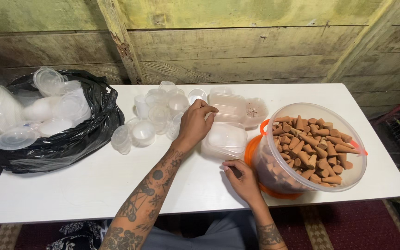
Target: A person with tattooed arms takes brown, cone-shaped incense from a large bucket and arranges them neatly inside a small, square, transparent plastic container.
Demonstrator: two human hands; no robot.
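Rectangular clear containers under the reaching left hand

Nearest, right hand resting curled on surface, empty, just beside clear bucket of brown cones. Beyond, left hand fingers pinched at a container lid's edge; grip unclear. Farther left, small round cups, black bag of lids. Step judged: picking a container; calls for clean separation. Bag partly cropped.

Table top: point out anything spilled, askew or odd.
Nothing spilled. The small clear cups lie jumbled, some tipped on their sides, near the left hand. One open container holds brownish specks. The cones stay inside the bucket.
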